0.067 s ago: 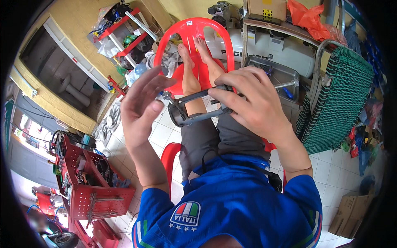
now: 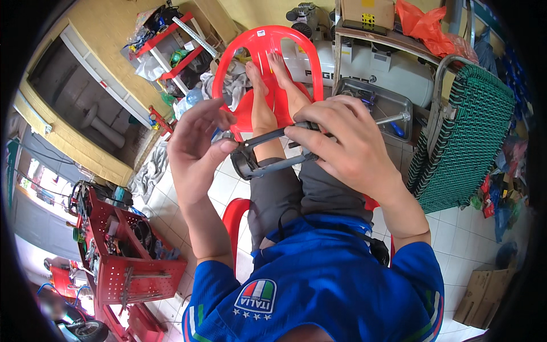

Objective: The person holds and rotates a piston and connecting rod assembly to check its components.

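Note:
I hold a dark metal frame (image 2: 274,166) above my lap, with two parallel bars and a ring-shaped clamp at its left end. My right hand (image 2: 354,139) grips the other end from above, its fingers bent over the bars and hiding that end. My left hand (image 2: 195,145) is at the ring end, thumb touching it, fingers curled and apart from the thumb. The thumb covers the place of the ring's bolt. A metal rod (image 2: 392,118) shows past my right hand; whether it joins the frame, I cannot tell.
A red plastic chair (image 2: 260,29) ahead supports my feet. To the right, a metal tray (image 2: 405,101) lies beside a folded green woven chair (image 2: 468,134). A red tool cart (image 2: 134,277) is on the left. White compressor tanks (image 2: 407,77) stand behind.
My left thumb has moved right onto the ring end, and its fingers have curled in. The bolt seen there before is now covered. The frame's left end has dipped slightly.

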Tool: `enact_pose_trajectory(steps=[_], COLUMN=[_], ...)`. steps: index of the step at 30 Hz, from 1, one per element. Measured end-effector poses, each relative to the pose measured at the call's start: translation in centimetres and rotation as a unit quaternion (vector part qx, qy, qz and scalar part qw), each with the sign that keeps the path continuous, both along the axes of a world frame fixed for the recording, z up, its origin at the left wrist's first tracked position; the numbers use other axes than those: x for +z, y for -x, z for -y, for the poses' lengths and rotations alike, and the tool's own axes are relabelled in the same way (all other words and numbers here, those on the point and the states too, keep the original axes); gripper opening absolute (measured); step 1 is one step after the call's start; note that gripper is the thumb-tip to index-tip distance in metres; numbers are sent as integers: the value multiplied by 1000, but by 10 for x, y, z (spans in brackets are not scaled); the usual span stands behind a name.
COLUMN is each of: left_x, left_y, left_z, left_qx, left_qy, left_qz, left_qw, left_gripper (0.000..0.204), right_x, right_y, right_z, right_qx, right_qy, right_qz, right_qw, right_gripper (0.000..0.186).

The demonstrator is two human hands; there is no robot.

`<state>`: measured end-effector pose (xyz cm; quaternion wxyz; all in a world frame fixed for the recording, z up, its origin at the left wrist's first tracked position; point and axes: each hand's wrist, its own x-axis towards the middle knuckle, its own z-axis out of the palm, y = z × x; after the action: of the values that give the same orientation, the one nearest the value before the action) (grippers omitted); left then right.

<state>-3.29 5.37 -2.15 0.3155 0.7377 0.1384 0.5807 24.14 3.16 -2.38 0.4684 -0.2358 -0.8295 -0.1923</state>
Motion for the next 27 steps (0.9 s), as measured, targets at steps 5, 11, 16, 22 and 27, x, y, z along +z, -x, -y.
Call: enact_pose_trajectory(steps=[5,11,16,22,27], left_x=[3,7,1,9,4], left_y=[4,-8,-6,0,-11], left_z=[1,9,6,7,1], left_qx=[41,24,69,53,-50], left_qy=[34,25,37,116,57], left_qz=[-39,7,18,-21,42], left_qw=[998,999,997,992,996], left_gripper=[59,63,70,66,64], right_x=[-3,-1,-1,-1,1], right_y=[0,0,2,-4,-5], right_z=[-2,0,-2,-3,-2], right_qx=[-3,-12,-12,-17,-23], right_qy=[3,13,6,12,20], right_qz=[-1,-1,0,8,25], right_qw=[1000,1000,1000,1000,999], right_gripper=[45,41,41,48,43])
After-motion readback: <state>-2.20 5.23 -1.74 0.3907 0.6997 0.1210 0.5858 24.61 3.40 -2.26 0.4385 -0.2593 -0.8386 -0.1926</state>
